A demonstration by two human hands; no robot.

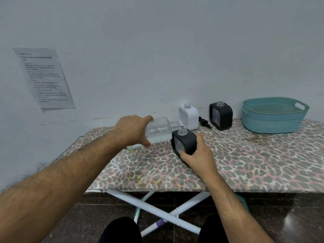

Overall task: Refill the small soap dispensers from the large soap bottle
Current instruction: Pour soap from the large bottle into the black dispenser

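1. Your left hand (130, 130) grips the clear large soap bottle (158, 130) from above, fingers curled round its body, thumb down on the near side.
2. The bottle lies tipped almost level, its neck pointing right, with its mouth just behind and beside the open neck of the near black dispenser (184, 142). A little clear liquid sits along its lower side.
3. Your right hand (198, 155) holds that black dispenser, fingers wrapped round its right side and thumb across the lower front. It stands on the tabletop (245, 163), tilted slightly, with its pump off and the clear threaded neck bare.
4. Behind it a white dispenser (188, 116) stands near the wall, also without a pump, its neck open.
5. To the right of the white one, a second black dispenser (221, 115) stands upright with its neck open too.
6. Between those two, a black pump head (204, 122) lies on the leopard-print cover, its tube pointing toward you and to the right.
7. A teal basket (273, 123) sits at the far right of the tabletop, well apart from the dispensers.
8. A printed sheet (43, 78) hangs on the wall to your left; its text is too blurred to read.
9. The white crossed legs (157, 213) of the ironing board show below, over a dark tiled floor.
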